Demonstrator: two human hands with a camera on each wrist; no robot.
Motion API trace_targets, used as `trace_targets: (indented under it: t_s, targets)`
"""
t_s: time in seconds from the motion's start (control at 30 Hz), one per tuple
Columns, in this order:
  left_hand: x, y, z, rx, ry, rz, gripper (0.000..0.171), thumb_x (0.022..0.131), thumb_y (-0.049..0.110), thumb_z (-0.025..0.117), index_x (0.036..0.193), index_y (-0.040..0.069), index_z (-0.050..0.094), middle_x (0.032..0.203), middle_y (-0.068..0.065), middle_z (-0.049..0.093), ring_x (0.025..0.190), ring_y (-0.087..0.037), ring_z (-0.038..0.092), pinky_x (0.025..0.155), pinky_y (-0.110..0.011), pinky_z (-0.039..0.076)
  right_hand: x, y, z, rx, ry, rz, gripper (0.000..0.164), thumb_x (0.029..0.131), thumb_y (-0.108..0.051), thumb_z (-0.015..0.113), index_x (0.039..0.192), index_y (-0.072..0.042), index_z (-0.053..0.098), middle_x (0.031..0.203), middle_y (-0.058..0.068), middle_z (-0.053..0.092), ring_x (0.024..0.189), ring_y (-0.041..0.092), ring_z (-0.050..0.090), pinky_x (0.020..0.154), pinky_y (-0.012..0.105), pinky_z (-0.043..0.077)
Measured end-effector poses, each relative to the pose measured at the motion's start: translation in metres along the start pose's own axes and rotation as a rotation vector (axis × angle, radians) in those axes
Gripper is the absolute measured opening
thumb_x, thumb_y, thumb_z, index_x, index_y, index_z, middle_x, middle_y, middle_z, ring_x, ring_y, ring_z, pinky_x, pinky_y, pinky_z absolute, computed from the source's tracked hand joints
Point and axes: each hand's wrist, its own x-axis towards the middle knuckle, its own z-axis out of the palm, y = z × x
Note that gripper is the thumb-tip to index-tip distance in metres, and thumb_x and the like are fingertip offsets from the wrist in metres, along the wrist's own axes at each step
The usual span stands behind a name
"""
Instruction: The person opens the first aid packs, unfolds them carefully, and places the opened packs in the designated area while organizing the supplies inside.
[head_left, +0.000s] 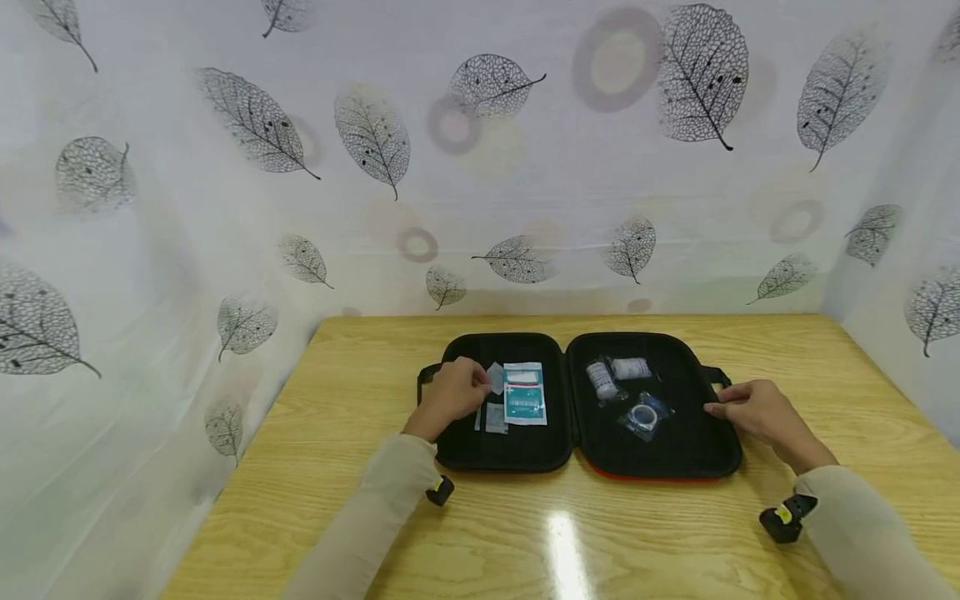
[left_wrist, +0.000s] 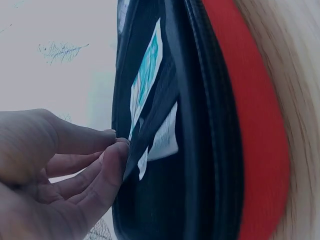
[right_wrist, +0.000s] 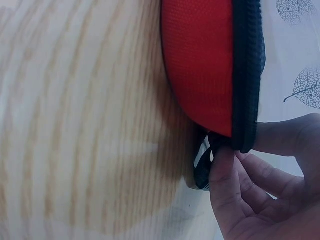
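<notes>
A black-lined case (head_left: 480,454) with a red shell lies unfolded on the table. In its left half, my left hand (head_left: 453,392) pinches a black strap (left_wrist: 156,116) between thumb and fingertips. Flat against the lining there are a teal and white packet (head_left: 525,393) and small white packets (head_left: 496,418), with the strap crossing over them. My right hand (head_left: 765,421) grips the outer edge of the right half, its thumb and fingers on either side of the black zippered rim (right_wrist: 245,75).
The right half holds two wrapped white rolls (head_left: 602,380) and a bagged white ring-shaped roll (head_left: 643,417). A black handle loop (head_left: 717,377) sticks out at the right side. Behind the wooden table (head_left: 480,533) hangs a leaf-patterned cloth (head_left: 525,192).
</notes>
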Motion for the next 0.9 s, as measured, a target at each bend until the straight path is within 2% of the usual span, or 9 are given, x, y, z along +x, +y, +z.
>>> trace_targets:
  t_s: [0.17, 0.27, 0.4, 0.5, 0.73, 0.9]
  targets:
    - [0.006, 0.005, 0.007, 0.016, -0.048, -0.011, 0.01, 0.097, 0.013, 0.069, 0.096, 0.004, 0.075, 0.087, -0.005, 0.069, 0.069, -0.016, 0.062, 0.062, -0.032, 0.053, 0.0, -0.002, 0.0, 0.014, 0.0, 0.005, 0.055, 0.096, -0.024, 0.071, 0.12, 0.023, 0.056, 0.12, 0.04, 0.055, 0.103, 0.044, 0.059, 0.076, 0.039, 0.055]
    - [0.011, 0.006, 0.013, 0.044, -0.072, -0.033, 0.013, 0.096, 0.016, 0.071, 0.088, 0.006, 0.073, 0.082, -0.004, 0.067, 0.066, -0.016, 0.06, 0.059, -0.031, 0.05, 0.0, -0.004, 0.001, 0.02, 0.001, 0.008, 0.054, 0.095, -0.023, 0.071, 0.119, 0.023, 0.056, 0.118, 0.039, 0.057, 0.102, 0.043, 0.06, 0.074, 0.038, 0.055]
    - [0.015, 0.008, 0.021, 0.074, -0.094, -0.077, 0.026, 0.093, 0.024, 0.076, 0.074, 0.009, 0.067, 0.073, -0.003, 0.063, 0.062, -0.015, 0.059, 0.055, -0.029, 0.048, -0.001, -0.005, 0.001, 0.023, 0.002, 0.004, 0.053, 0.095, -0.022, 0.071, 0.118, 0.023, 0.056, 0.115, 0.038, 0.058, 0.101, 0.043, 0.06, 0.074, 0.038, 0.055]
    - [0.016, 0.01, 0.026, 0.07, -0.094, -0.099, 0.032, 0.091, 0.027, 0.078, 0.068, 0.008, 0.065, 0.072, -0.003, 0.062, 0.061, -0.015, 0.058, 0.054, -0.029, 0.047, -0.001, -0.004, 0.001, 0.022, 0.001, 0.004, 0.053, 0.095, -0.022, 0.071, 0.119, 0.023, 0.056, 0.115, 0.038, 0.059, 0.1, 0.042, 0.061, 0.073, 0.037, 0.055]
    - [0.017, 0.015, 0.029, 0.065, -0.087, -0.112, 0.033, 0.094, 0.022, 0.075, 0.066, 0.01, 0.063, 0.068, -0.001, 0.059, 0.058, -0.015, 0.055, 0.052, -0.029, 0.044, 0.0, -0.003, 0.0, 0.017, 0.001, 0.009, 0.054, 0.096, -0.023, 0.07, 0.12, 0.023, 0.056, 0.117, 0.039, 0.057, 0.101, 0.043, 0.06, 0.074, 0.038, 0.055]
    - [0.016, 0.011, 0.026, 0.038, -0.066, -0.079, 0.038, 0.097, 0.02, 0.07, 0.062, 0.011, 0.06, 0.064, 0.002, 0.054, 0.055, -0.013, 0.049, 0.05, -0.027, 0.039, -0.001, -0.002, 0.001, 0.009, 0.005, -0.002, 0.055, 0.096, -0.024, 0.07, 0.12, 0.024, 0.056, 0.12, 0.039, 0.054, 0.097, 0.039, 0.057, 0.071, 0.035, 0.052]
